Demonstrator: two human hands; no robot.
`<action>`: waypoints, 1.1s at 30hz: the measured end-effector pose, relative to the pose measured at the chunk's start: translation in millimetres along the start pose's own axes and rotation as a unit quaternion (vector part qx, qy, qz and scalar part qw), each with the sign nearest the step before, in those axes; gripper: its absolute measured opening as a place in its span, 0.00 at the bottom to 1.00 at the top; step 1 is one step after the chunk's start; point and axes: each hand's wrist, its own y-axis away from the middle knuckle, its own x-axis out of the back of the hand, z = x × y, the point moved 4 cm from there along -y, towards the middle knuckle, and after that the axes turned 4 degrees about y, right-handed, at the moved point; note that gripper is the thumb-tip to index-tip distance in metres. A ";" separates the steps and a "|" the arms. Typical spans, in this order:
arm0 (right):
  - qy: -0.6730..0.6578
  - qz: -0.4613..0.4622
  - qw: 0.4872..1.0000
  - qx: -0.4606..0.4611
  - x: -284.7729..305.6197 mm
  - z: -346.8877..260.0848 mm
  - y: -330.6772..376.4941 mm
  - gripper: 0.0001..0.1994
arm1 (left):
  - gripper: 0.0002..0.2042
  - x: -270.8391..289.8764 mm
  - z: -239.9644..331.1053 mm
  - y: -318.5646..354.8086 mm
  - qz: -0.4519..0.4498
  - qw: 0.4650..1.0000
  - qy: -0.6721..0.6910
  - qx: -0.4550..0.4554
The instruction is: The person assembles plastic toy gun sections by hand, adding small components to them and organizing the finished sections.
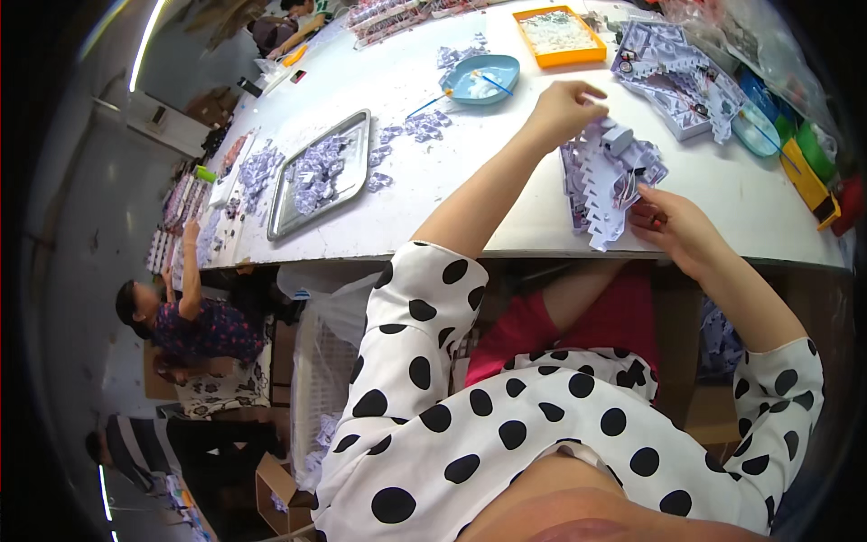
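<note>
A pale lavender plastic assembly point(603, 185) with a toothed, stepped edge, blocky raised parts and thin wires lies at the table's front edge. My right hand point(679, 230) grips its near right side, thumb on top and fingers curled at the rim. My left hand point(562, 113) is over the far left corner of the assembly, fingers apart and pointing right, with nothing visible in them. Part of the left fingers is hidden behind the hand. Beyond it stands a blue dish point(511, 70) with white material and thin blue sticks.
A metal tray point(363, 163) of small lavender parts lies left, with loose parts around it. An orange tray point(596, 52) of white pieces is at the back. More stacked assemblies point(673, 77) and a yellow tool point(810, 185) are right. Co-workers point(203, 325) are at the left.
</note>
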 end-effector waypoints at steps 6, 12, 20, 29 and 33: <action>-0.048 0.024 0.998 0.015 -29.0 -0.8 1.8 0.13 | 0.25 -12.1 -37.9 26.2 0.054 0.993 0.046 0.093; -0.108 0.063 0.991 0.044 -35.7 13.6 3.5 0.12 | 0.16 -26.5 -65.3 40.8 0.137 0.962 0.227 0.058; -0.096 0.026 0.993 0.067 -59.4 7.7 8.0 0.16 | 0.15 -24.2 -50.2 71.0 0.209 0.945 0.249 -0.027; -0.138 0.094 0.970 0.177 -10.4 -4.2 81.9 0.17 | 0.16 -111.4 31.7 72.3 0.104 0.932 0.347 -0.002; -0.144 0.221 0.948 0.177 42.8 -7.2 128.5 0.16 | 0.24 -167.0 82.6 62.7 -0.012 0.934 0.353 -0.054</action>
